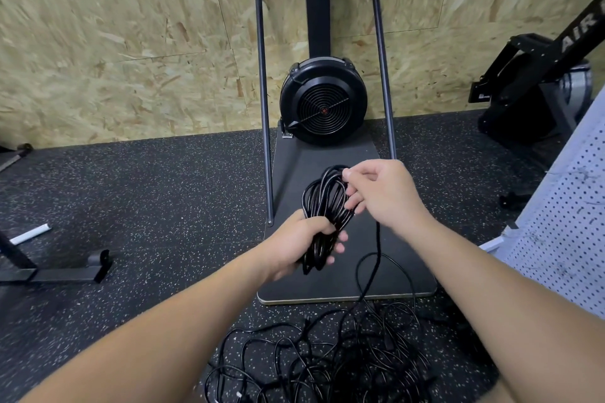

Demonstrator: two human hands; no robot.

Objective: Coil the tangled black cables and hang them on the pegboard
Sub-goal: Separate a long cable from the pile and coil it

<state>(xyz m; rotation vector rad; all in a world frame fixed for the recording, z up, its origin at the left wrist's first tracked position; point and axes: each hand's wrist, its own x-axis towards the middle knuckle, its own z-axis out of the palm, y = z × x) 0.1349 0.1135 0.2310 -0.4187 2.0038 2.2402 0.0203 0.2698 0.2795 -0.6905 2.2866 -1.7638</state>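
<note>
Left hand (299,244) has its grip clamped round the lower part of a coil of black cable (324,203), fingers curled tight over the gathered loops, right in the middle of the view. Right hand (383,195) sits at about two o'clock from it, its grip pinching the top of the loops, thumb and fingers closed on the strands. One loose strand (378,249) drops from under the right hand toward six o'clock and runs down into the tangled cables (330,363) heaped on the speckled rubber floor (147,206) at the bottom of the view. Coil and hands hover over the dark base plate (386,271) of a fan-wheel exercise machine (322,101), which stands at twelve o'clock against the chipboard wall (131,42). Over at three o'clock, the white pegboard (569,222) leans in at the edge, well apart from the coil. At nine o'clock, a white stick (31,234) lies on the floor, with a black metal foot (65,271) just below it.
</note>
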